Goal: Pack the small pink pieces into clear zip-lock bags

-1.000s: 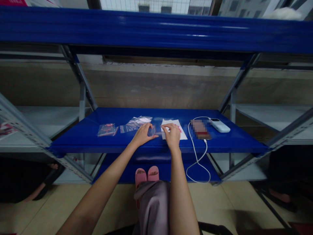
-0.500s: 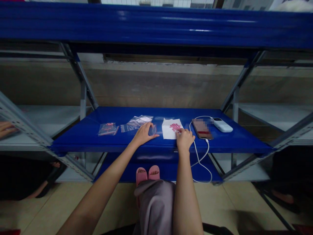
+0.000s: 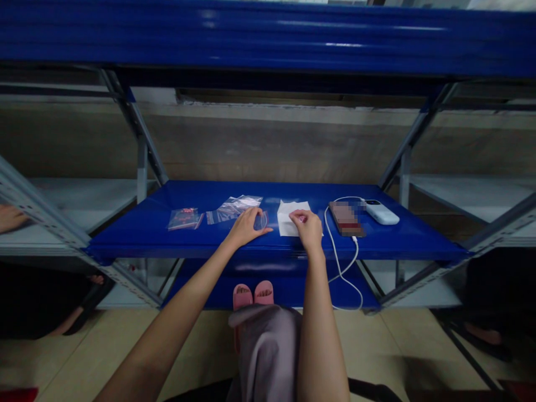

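A small clear zip bag [image 3: 261, 221] with a reddish edge is held at its rim by my left hand [image 3: 245, 230], thumb and fingers curved around it. My right hand [image 3: 310, 228] hovers over a white sheet of paper [image 3: 287, 223], its thumb and fingertips pinched together; what they hold, if anything, I cannot make out. Small pink pieces [image 3: 302, 219] show on the paper through the gap of the hand, which hides most of the pile. Left of my left hand lie several flat clear zip bags [image 3: 234, 207]. Farther left, another zip bag [image 3: 185, 219] has pink-red pieces in it.
On the right of the blue shelf [image 3: 209, 241] lie a brown phone-like device [image 3: 345, 218] and a white power bank [image 3: 381, 213], joined by a white cable [image 3: 338, 262] that hangs over the front edge. An upper blue shelf [image 3: 268, 42] runs overhead. Another person's hand [image 3: 12, 218] is far left.
My right hand has moved a little left and up, from the pile's lower right edge to over it, its fingertips now pinched. My left hand stays in place with the bag.
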The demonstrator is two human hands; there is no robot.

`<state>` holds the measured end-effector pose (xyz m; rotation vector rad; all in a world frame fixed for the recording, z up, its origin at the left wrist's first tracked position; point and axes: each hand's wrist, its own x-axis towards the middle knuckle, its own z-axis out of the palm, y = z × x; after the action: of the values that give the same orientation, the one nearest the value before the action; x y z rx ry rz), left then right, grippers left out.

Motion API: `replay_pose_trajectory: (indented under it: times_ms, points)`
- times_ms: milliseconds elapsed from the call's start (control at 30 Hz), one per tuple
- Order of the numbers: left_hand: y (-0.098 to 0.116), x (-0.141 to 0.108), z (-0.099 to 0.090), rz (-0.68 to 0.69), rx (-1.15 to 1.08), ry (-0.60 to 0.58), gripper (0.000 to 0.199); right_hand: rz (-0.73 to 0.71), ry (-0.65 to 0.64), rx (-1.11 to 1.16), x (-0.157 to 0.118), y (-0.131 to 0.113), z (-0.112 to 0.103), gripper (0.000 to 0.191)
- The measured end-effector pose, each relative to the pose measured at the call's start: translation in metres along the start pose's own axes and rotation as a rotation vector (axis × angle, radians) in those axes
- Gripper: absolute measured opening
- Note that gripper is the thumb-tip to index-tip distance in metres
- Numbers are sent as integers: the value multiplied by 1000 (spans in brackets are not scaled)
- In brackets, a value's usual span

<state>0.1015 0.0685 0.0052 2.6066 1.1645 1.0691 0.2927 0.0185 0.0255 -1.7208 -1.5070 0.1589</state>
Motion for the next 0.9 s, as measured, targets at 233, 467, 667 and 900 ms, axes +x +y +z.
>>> replay_pose_trajectory:
  times_ms: [233, 467, 667, 900]
  points:
    - [-1, 0, 2, -13, -21, -2, 36, -235, -172, 85, -4, -43, 17, 12]
    - [-1, 0, 2, 11, -25, 13, 35, -226, -147, 7, -7, -43, 19, 15]
    - [-1, 0, 1, 22, 2, 8, 41, -188, -39, 95, -4, -34, 16, 23]
    - [0, 0, -1, 11, -1, 5, 40, 225, 73, -295, -4, 8, 7, 26]
